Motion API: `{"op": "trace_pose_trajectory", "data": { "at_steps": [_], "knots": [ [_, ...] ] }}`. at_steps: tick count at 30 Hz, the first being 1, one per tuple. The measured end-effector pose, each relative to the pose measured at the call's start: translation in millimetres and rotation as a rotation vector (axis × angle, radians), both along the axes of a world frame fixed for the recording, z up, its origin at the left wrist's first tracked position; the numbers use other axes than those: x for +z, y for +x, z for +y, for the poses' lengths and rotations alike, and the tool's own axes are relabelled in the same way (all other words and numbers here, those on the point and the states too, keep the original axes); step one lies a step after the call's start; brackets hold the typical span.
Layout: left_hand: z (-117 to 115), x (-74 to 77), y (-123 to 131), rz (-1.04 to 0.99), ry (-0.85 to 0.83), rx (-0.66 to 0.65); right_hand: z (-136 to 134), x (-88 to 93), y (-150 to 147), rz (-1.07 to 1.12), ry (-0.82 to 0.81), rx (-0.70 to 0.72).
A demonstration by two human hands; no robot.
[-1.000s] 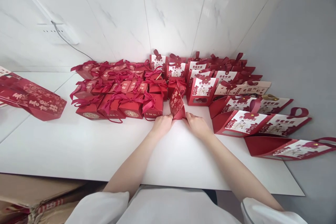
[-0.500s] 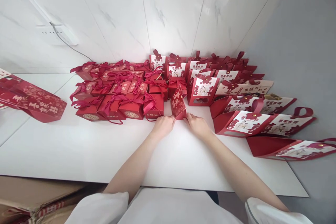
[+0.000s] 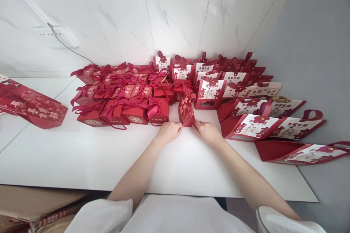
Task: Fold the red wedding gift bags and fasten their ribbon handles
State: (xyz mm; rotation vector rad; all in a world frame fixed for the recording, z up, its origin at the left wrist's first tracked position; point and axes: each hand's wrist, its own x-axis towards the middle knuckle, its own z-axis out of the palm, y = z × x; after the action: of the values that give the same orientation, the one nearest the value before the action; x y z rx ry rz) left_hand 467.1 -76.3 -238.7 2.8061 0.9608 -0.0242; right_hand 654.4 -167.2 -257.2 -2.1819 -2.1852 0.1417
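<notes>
A narrow red patterned gift bag [image 3: 186, 109] with a ribbon loop stands on the white table between my hands, seen partly edge-on. My left hand [image 3: 170, 131] pinches its lower left edge, fingers closed. At its lower right edge, my right hand [image 3: 207, 131] is closed on it too. Just left of it sits a red box [image 3: 158, 111] with a ribbon bow, the nearest of several in rows. To the right stands a red bag [image 3: 210, 94] with a white printed front.
Several larger red bags [image 3: 253, 126] lean along the right side against the grey wall. Another long red package [image 3: 32, 103] lies at the far left of the white table [image 3: 109, 160]. Below the table's front edge is a cardboard box [image 3: 35, 204]; a cable hangs from a wall socket [image 3: 56, 36].
The view has shifted slightly. The held bag has come a little nearer to me and turned slightly; both hands keep their grip at its lower edges.
</notes>
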Motion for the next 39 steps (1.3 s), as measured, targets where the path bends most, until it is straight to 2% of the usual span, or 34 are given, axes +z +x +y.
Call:
{"op": "trace_pose_trajectory", "data": {
  "at_steps": [7,16,31,39],
  "knots": [
    [-5.7,7.3,-3.2,-0.042,0.029,0.005,-6.6,8.6,-1.0,-0.019,0.018,-0.048],
    [-4.2,2.1,-4.7,-0.024,-0.004,-0.024,-7.0,5.3,-2.6,-0.015,-0.029,0.012],
    [-2.6,3.3,-0.2,0.011,0.057,0.023,-4.8,13.3,-12.4,-0.034,-0.022,-0.068],
    [-3.1,-0.8,4.2,0.037,0.067,0.058,0.3,20.9,-17.1,-0.007,-0.04,-0.075]
  ]
}}
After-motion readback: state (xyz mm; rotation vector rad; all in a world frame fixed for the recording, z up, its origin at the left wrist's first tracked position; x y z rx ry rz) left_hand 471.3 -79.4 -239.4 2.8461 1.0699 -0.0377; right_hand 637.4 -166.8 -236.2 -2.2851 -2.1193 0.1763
